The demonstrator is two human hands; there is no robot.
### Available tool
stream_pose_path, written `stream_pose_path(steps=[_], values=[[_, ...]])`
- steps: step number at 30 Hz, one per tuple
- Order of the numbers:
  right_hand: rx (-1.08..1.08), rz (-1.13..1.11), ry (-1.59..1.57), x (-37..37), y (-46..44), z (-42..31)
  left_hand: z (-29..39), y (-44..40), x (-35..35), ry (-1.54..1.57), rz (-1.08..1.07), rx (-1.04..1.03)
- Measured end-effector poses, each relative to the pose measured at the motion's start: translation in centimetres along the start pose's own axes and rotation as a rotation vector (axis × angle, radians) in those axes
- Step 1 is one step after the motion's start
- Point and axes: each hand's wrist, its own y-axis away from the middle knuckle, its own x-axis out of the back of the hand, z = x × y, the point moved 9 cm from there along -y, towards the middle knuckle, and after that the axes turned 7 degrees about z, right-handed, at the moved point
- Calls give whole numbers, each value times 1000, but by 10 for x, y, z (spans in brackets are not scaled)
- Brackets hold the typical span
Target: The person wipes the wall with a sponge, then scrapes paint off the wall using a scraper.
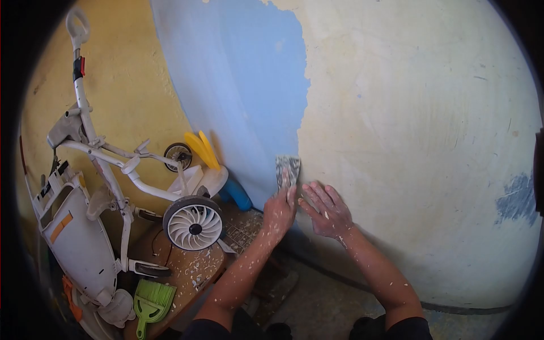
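My left hand (280,212) is closed around the handle of a scraper (288,169), whose wide, paint-smeared blade points up. The blade lies at the wall, near the ragged line between the bare blue area (258,73) and the cream paint (396,113). Just right of the scraper, my right hand (328,211) is open with its fingers stretched out. It seems to rest on the cream paint, holding nothing. Pale paint flakes speckle both forearms.
At left, a white wheeled frame (122,153) with a large spoked wheel (195,226) stands by the yellow wall (122,73). A green hand brush (152,300) lies below it. Paint flakes litter a brown surface (195,277). A blue object (238,195) sits near the wall's base.
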Motion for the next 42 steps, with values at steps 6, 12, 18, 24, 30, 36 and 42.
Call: stream_pose_path(steps=[6, 12, 18, 24, 30, 36, 42], values=[[-2, -27, -43, -1, 1, 1, 21, -21, 23, -21, 32, -3], [2, -5, -1, 2, 3, 2, 11, 4, 13, -22, -10, 76], [10, 4, -9, 4, 1, 3, 26, -34, 30, -65, 10, -4], [3, 36, 0, 8, 0, 3, 7, 10, 10, -70, 32, -27], [-12, 33, -54, 4, 3, 3, 20, -37, 29, -58, 59, -19], [-44, 74, -76, 11, -3, 4, -10, 8, -1, -118, -50, -10], [-41, 46, -102, 10, 2, 2, -5, -45, 19, -56, 48, -24]])
